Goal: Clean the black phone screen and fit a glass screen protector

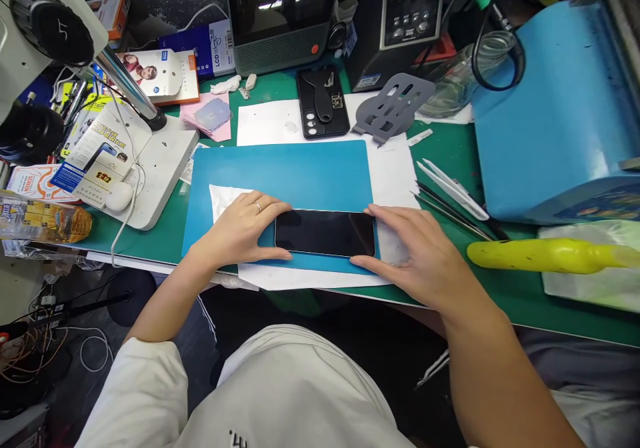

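A black-screened phone (325, 233) lies sideways, screen up, at the front part of a blue mat (280, 168). My left hand (245, 229), with a ring on one finger, grips the phone's left end between thumb and fingers. At the right end, the thumb and fingers of my right hand (413, 248) close on the phone's corners. A white cloth or tissue (223, 199) is partly under my left hand. White paper (270, 123) extends from beneath the mat.
Behind the mat are a black phone case (323, 101) and a grey stand (395, 107). Tweezers (453, 188) and a yellow bottle (540, 255) lie at the right. A microscope base (167, 168) stands left; a blue machine (555, 121) stands at the back right.
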`<action>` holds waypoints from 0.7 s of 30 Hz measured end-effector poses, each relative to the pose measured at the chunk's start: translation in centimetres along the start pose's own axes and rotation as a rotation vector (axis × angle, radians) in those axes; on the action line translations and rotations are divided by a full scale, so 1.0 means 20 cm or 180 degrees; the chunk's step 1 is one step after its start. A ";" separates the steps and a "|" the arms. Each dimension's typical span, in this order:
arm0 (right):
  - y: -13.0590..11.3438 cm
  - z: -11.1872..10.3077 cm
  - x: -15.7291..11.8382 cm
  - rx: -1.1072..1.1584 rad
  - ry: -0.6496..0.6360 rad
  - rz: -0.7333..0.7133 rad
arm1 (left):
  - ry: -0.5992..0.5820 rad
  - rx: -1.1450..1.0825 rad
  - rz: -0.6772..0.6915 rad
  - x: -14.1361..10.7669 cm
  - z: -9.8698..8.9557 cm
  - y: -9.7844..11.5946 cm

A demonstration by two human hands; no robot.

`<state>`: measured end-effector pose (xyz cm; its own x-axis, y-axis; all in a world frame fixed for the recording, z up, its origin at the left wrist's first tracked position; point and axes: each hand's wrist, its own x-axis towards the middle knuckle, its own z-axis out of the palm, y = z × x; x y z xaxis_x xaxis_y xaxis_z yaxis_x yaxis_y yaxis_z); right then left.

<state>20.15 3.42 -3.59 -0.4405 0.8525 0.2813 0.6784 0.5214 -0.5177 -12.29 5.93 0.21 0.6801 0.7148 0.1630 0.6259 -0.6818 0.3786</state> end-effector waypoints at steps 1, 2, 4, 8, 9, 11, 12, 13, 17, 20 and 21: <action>0.00 0.00 0.00 0.0011 -0.0024 0.0007 | 0.0029 0.0016 0.0021 0.01 0.00 0.00; 0.00 0.00 0.00 0.0015 -0.0049 0.0014 | 0.0076 0.0063 0.0040 0.01 -0.01 0.01; 0.00 -0.01 0.01 0.0011 -0.0090 0.0016 | 0.0267 0.0310 0.0050 -0.01 -0.05 0.04; -0.02 -0.03 0.02 0.0115 0.0241 -0.0144 | 0.0941 0.0649 0.0033 -0.13 -0.21 0.17; -0.03 -0.03 0.02 0.0184 0.0473 -0.0211 | 0.1209 0.0576 -0.0071 -0.17 -0.24 0.19; -0.03 -0.04 0.01 0.0318 0.0962 -0.0243 | 0.1541 0.0717 -0.0585 -0.22 -0.26 0.18; -0.03 -0.03 0.00 0.0355 0.1121 -0.0194 | 0.1443 0.0856 -0.0785 -0.23 -0.25 0.16; -0.03 -0.03 0.00 0.0368 0.1210 -0.0118 | 0.1206 0.0970 -0.0983 -0.23 -0.23 0.12; 0.00 -0.02 0.01 0.0191 0.1266 -0.0171 | 0.0695 0.0985 -0.1491 -0.21 -0.11 0.00; 0.01 -0.01 0.03 0.0028 0.1341 -0.0438 | 0.1015 0.0946 -0.1490 -0.19 -0.11 0.05; 0.01 -0.01 0.04 0.0003 0.1341 -0.0460 | 0.1238 0.0905 -0.1398 -0.18 -0.12 0.09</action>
<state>20.11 4.18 -3.35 -0.2525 0.7118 0.6554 0.6268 0.6363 -0.4496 -14.57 2.60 2.49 0.1836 0.9040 0.3861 0.9270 -0.2899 0.2379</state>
